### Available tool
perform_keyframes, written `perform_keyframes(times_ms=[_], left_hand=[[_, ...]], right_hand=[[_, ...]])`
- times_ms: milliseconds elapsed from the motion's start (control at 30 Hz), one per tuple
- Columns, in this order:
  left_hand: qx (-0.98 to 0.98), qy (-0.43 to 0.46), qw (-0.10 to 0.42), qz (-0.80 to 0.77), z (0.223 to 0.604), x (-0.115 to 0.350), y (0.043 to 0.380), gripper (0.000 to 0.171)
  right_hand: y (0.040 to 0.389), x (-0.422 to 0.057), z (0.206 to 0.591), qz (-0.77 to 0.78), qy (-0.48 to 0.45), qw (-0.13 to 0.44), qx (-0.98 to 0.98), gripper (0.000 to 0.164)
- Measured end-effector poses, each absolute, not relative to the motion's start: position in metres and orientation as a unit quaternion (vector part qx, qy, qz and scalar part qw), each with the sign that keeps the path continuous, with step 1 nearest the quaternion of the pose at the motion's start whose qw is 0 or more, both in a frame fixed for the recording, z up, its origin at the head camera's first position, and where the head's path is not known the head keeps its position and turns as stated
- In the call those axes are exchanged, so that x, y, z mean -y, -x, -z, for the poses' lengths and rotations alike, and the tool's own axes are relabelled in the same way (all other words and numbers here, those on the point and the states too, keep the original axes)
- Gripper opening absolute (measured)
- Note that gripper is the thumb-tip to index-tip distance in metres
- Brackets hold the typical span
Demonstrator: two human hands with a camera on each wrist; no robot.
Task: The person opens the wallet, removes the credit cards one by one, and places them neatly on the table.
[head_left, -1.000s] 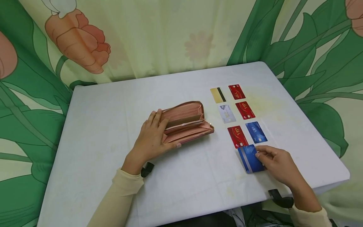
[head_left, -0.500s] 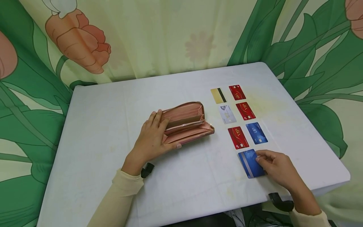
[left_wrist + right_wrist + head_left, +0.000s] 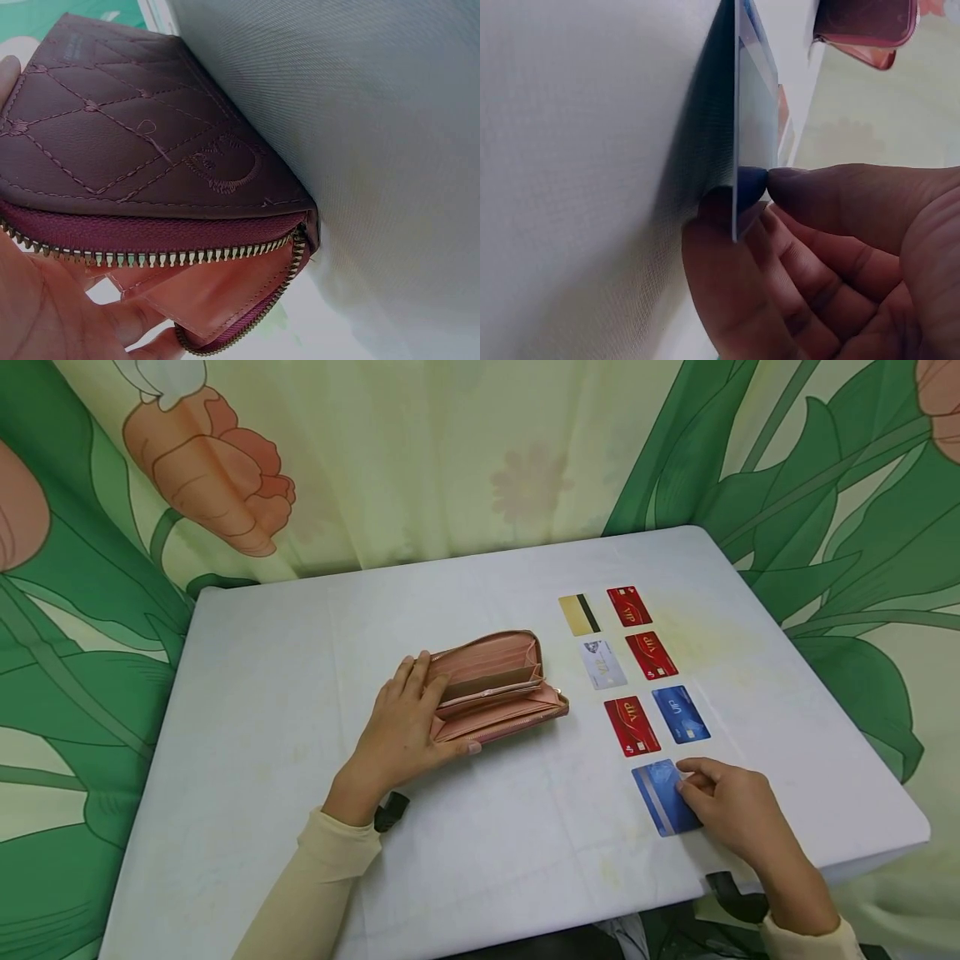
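Note:
An unzipped wallet [image 3: 487,687] with a pink lining stands gaping in the middle of the table. My left hand [image 3: 401,718] grips its left end, the thumb along the front and the fingers over the back. In the left wrist view the wallet's quilted maroon outside [image 3: 135,120] and brass zip teeth show. At the right, my right hand [image 3: 731,802] pinches the right edge of a blue card [image 3: 660,797] with a grey stripe. The right wrist view shows this card [image 3: 756,112] edge-on between thumb and fingertips, its near edge tilted up off the cloth.
Beyond the held card, several cards lie in two columns: red VIP cards [image 3: 632,727], a blue VIP card [image 3: 681,714], a silver card [image 3: 602,663] and a gold card [image 3: 579,614]. A white cloth covers the table [image 3: 262,735]. A printed curtain [image 3: 420,460] hangs behind.
My right hand has drawn the blue card toward the near edge and lowered it, off the red card it overlapped. My left hand and the wallet have stayed put.

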State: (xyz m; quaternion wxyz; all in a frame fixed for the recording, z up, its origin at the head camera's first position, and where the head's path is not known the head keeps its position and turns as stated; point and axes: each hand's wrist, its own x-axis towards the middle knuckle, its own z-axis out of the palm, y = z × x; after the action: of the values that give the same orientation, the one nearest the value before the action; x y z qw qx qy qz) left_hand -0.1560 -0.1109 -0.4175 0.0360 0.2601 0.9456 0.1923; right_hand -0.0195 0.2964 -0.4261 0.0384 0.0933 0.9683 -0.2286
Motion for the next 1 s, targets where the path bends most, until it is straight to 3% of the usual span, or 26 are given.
perform_keyframes(times_ms=[300,567,800,1000], left_hand=[[-0.945,-0.261,0.033,-0.192,0.417,0.110,0.156,0.107],[-0.946,-0.260,0.033,-0.192,0.417,0.110,0.155,0.107],[-0.947,-0.256,0.037,-0.188,0.417,0.110,0.155,0.107],[-0.948,-0.255,0.037,-0.189,0.417,0.110,0.155,0.107]], right_hand=[[0.020,-0.296,0.426,0.189,-0.096,-0.008,-0.977,0.025],[0.019,-0.300,0.423,0.177,-0.111,-0.002,-0.978,0.028],[0.018,-0.305,0.422,0.178,-0.134,-0.003,-0.975,0.037],[0.023,-0.312,0.416,0.181,-0.159,0.008,-0.970,0.055]])
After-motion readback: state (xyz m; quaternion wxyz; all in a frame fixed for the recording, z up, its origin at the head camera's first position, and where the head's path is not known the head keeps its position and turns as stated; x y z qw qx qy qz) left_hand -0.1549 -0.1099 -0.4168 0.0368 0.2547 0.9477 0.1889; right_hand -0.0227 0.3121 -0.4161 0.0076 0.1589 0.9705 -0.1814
